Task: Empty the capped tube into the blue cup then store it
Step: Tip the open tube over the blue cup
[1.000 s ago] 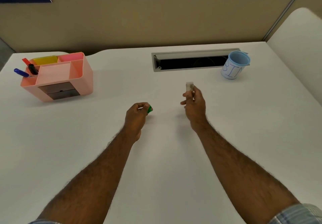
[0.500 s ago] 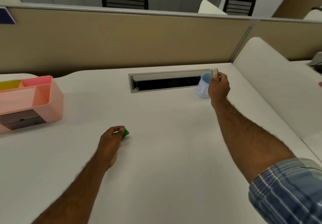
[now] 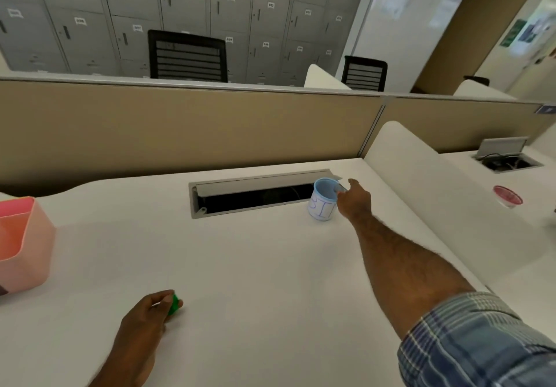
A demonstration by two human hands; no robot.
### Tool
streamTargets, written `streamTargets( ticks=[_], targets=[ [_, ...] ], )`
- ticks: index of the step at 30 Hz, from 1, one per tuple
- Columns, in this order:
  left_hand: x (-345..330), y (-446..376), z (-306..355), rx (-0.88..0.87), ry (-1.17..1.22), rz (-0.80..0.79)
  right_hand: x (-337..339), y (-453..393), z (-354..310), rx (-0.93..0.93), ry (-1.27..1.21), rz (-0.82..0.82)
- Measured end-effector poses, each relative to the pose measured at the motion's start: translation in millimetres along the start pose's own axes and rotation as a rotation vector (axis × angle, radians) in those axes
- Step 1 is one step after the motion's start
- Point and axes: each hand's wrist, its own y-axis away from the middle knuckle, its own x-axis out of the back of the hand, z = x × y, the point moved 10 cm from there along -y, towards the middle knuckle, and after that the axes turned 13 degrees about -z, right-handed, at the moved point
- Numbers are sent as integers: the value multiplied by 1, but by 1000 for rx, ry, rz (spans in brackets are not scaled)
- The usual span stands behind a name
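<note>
The blue cup (image 3: 323, 203), with a white label and blue writing, stands on the white desk just right of the cable slot. My right hand (image 3: 354, 201) is stretched out to its rim, holding the clear tube (image 3: 340, 188) tipped over the cup's mouth; most of the tube is hidden by my fingers. Near the front of the desk my left hand (image 3: 147, 316) rests closed around the green cap (image 3: 174, 305), which peeks out past my fingertips.
A pink desk organiser (image 3: 22, 243) stands at the left edge. The open cable slot (image 3: 255, 195) runs across the back of the desk (image 3: 255, 266). A beige partition (image 3: 210, 128) rises behind. On the neighbouring desk sits a red-rimmed container (image 3: 508, 195).
My right hand has carried the tube from the desk's middle out to the blue cup and tipped it at the rim. My view has lifted. The left hand keeps the green cap.
</note>
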Motion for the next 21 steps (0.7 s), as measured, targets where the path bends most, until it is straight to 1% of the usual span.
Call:
streamTargets(
  ticks=[4,9,13,16,19,21],
  targets=[
    [3,2,-2,15,-6,-2,2,1,-16,48,69,-29],
    [3,3,-1,22,-17,4,-12,-9,-22,53,252,-186],
    [5,3,-2,26,-22,10,-9,-7,-33,68,321,-170],
    [6,3,-3,30,-23,15,-11,-9,-33,39,379,-178],
    [7,2,-3,26,-24,19,-7,-7,-36,38,361,-160],
    [6,3,-3,23,-25,21,-9,-8,-38,61,389,-189]
  ],
)
